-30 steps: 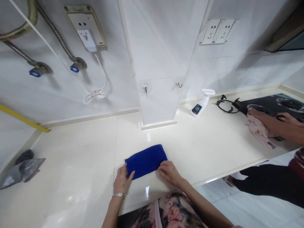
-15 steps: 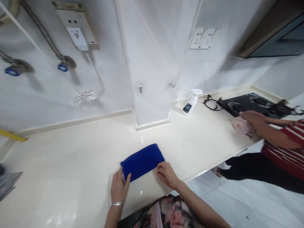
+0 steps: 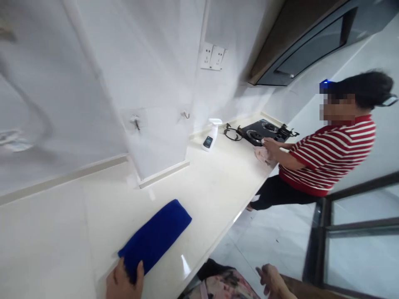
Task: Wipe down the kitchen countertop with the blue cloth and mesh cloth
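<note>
Left grip (image 3: pixel 121 283) clenched on the near end of a folded blue towel (image 3: pixel 156 236), lying on the white desk (image 3: pixel 62 232); right grip (image 3: pixel 271 280) released, fingers spread, holding nothing, just past the desk's near edge.

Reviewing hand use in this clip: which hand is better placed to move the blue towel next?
Left, probably: the left hand is already on the near end of the towel, while the right hand is well away from it.

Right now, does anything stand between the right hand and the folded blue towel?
Only the person's floral clothing shows between the right hand and the folded blue towel; no object on the counter blocks the way.
</note>
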A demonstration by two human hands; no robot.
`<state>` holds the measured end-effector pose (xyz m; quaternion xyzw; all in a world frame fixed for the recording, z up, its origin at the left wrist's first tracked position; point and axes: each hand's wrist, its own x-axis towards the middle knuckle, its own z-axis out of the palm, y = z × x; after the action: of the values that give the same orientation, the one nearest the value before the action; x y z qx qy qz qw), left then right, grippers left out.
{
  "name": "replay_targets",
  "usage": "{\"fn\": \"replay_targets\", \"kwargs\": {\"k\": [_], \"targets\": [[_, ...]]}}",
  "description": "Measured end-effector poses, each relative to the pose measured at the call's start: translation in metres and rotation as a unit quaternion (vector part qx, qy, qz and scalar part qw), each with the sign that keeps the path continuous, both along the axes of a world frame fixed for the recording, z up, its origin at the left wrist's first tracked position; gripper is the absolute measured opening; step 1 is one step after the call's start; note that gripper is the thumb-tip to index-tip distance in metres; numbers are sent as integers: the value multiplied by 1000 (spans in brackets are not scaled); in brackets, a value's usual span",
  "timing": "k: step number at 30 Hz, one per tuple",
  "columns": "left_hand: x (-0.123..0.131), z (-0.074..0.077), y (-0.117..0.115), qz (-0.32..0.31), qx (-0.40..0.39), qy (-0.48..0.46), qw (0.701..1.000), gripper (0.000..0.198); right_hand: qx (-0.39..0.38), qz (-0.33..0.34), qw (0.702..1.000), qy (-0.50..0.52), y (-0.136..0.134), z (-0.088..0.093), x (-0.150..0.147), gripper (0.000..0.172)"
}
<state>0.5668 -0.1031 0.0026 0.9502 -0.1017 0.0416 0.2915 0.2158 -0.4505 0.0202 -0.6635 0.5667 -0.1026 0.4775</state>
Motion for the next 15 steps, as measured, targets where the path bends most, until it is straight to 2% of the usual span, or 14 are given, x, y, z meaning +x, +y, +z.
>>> {"fn": "replay_targets", "kwargs": {"k": [2, 3, 5, 6, 8, 11, 13, 15], "targets": [[2, 3, -1, 13, 6, -4, 1000, 68, -88, 69, 993, -27, 1, -5, 37, 30], [3, 5, -1, 19, 9, -5, 1000, 68, -140, 119, 981, -60, 1, -5, 63, 28], [6, 7, 0, 23, 10, 3, 1000, 70, -220, 232, 936, -144, 3, -1, 125, 26], [6, 8, 1, 25, 5, 12, 1000, 72, -226, 289, 915, -167, 5, 2, 159, 31], [6, 9, 4, 26, -21, 41, 999, 74, -252, 358, 879, -187, 16, 6, 225, 32], [0, 12, 13, 15, -78, 88, 993, 74, -316, 393, 842, -188, 42, 1, 303, 40], [-8, 13, 23, 3, -116, 110, 987, 71, -353, 402, 830, -158, 60, -8, 336, 50], [-18, 13, 37, 21, -155, 108, 982, 63, -367, 411, 828, -99, 71, -16, 357, 59]]}}
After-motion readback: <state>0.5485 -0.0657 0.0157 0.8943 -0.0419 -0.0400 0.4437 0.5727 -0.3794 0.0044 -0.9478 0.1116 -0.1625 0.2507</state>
